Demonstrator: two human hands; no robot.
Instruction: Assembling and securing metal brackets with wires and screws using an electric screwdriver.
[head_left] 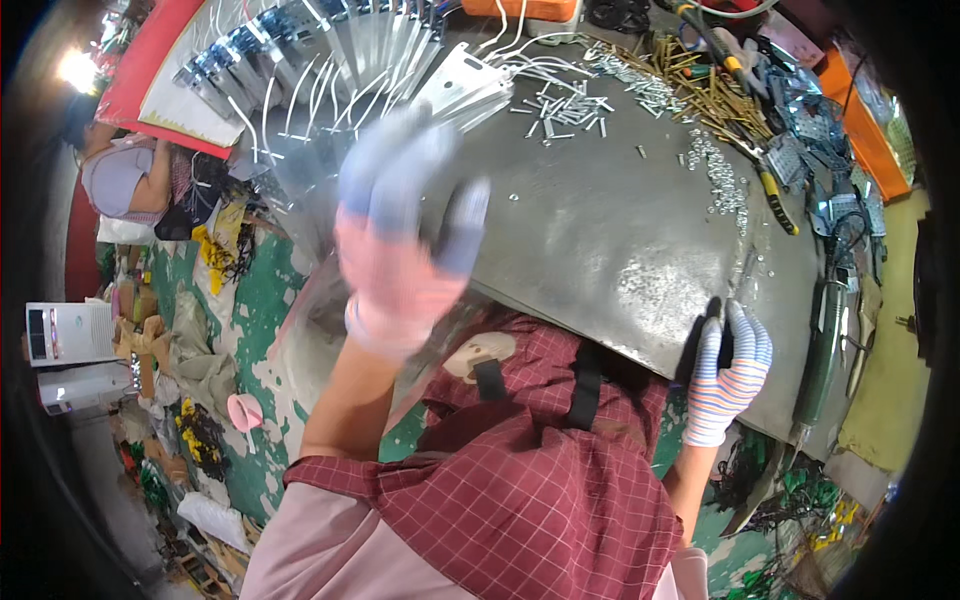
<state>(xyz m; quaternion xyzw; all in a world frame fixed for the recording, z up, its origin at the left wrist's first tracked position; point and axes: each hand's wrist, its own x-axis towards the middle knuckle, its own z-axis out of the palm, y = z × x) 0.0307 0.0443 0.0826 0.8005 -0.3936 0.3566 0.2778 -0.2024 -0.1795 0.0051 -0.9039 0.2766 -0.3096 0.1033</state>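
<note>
My left hand, in a striped glove with blue fingertips, is raised over the near left part of the metal table. It is smeared by motion, but its thumb stands apart from the fingers and nothing shows in it. White flat parts with wires lie just beyond it, beside a fanned row of metal strips with white leads. My right hand, gloved alike, rests at the table's near right edge. Its fingers stretch forward with a gap beside the thumb, and I see nothing held.
Silver screws, long brass-coloured screws and small nuts lie in heaps. Yellow-and-black pliers lie beside them. A green-handled tool is at the right, near an orange bin. A red tray stands far left.
</note>
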